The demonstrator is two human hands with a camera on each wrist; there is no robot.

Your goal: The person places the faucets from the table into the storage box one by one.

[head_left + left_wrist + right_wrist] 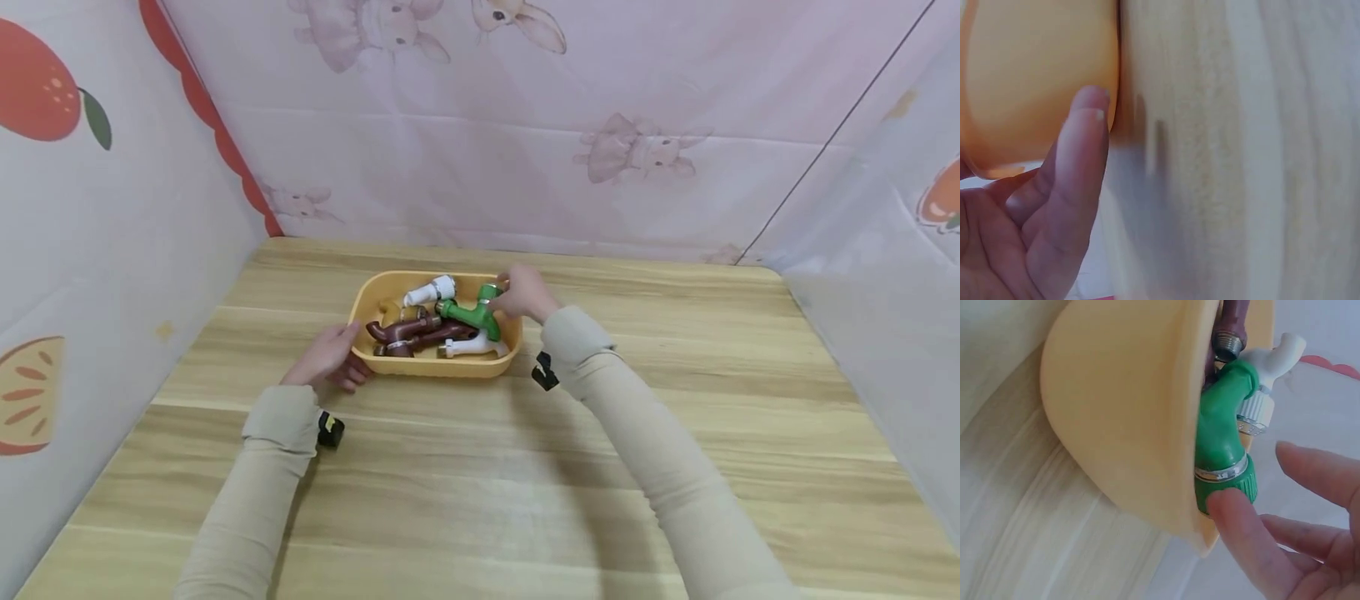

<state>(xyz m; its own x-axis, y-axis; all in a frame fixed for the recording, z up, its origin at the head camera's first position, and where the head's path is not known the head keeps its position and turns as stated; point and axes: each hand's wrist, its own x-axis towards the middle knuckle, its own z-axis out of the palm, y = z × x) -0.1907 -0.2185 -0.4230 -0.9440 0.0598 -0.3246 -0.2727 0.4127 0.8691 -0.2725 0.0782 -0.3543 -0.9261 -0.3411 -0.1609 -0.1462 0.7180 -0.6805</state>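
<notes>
A yellow plastic basin point(450, 368) stands on the table and holds several plastic faucets. My left hand point(327, 357) holds the basin's left end; in the left wrist view, fingers point(1082, 150) lie along its outer wall. My right hand point(525, 293) is at the right rim beside a green faucet point(472, 315). One digit touches the faucet's ribbed green end in the right wrist view, while another finger point(1319, 470) stands apart from it. White faucets point(431, 291), brown faucets point(405, 328) and a dark yellow one point(392, 313) lie jumbled around it, partly covering each other.
The wood-grain table point(450, 483) extends around the basin. A pink rabbit-print sheet point(480, 167) hangs behind the table's far edge. White fruit-print sheets point(150, 233) hang at both sides. A small black device point(330, 429) sits at each wrist.
</notes>
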